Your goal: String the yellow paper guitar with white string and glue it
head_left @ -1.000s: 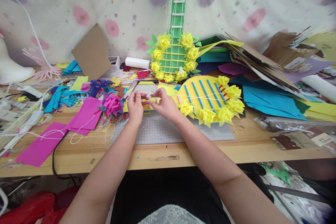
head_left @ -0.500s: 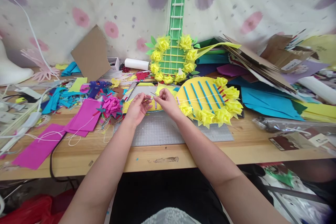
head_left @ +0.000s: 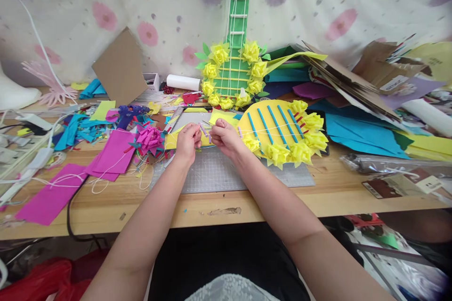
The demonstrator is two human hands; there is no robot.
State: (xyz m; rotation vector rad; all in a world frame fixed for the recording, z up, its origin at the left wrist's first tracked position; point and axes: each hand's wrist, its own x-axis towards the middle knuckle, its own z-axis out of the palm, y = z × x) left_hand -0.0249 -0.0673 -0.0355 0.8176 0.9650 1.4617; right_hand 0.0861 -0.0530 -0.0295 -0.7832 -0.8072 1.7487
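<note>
The left hand (head_left: 189,142) and the right hand (head_left: 225,138) faced each other just above the neck of a yellow guitar (head_left: 271,122), near but apart. Both were narrow, the fingers curled in and thumbs drawn close; whether either gripped something thin could not be told.

Taking the spot between the hands as the centre of the clock, the guitar's round body lay at three o'clock, and its neck ran beneath the hands toward nine. Purple strips (head_left: 204,130) showed between the hands. Blue strips (head_left: 277,125) crossed the body, with a white string (head_left: 272,130) over them and yellow flowers (head_left: 278,154) along the near and right edges.

A grey cutting mat (head_left: 212,174) lay at six o'clock on the wooden desk (head_left: 169,214), partly under the guitar. At nine o'clock sat a pink paper flower (head_left: 150,139), with pink sheets (head_left: 115,153) beyond it. A blue glue gun (head_left: 132,112) rested between nine and ten, a brown cardboard piece (head_left: 120,68) leaned at ten, and a white roll (head_left: 182,82) lay at eleven. A green guitar (head_left: 233,73) stood upright at one o'clock. Blue paper (head_left: 363,136) lay well apart at three.
</note>
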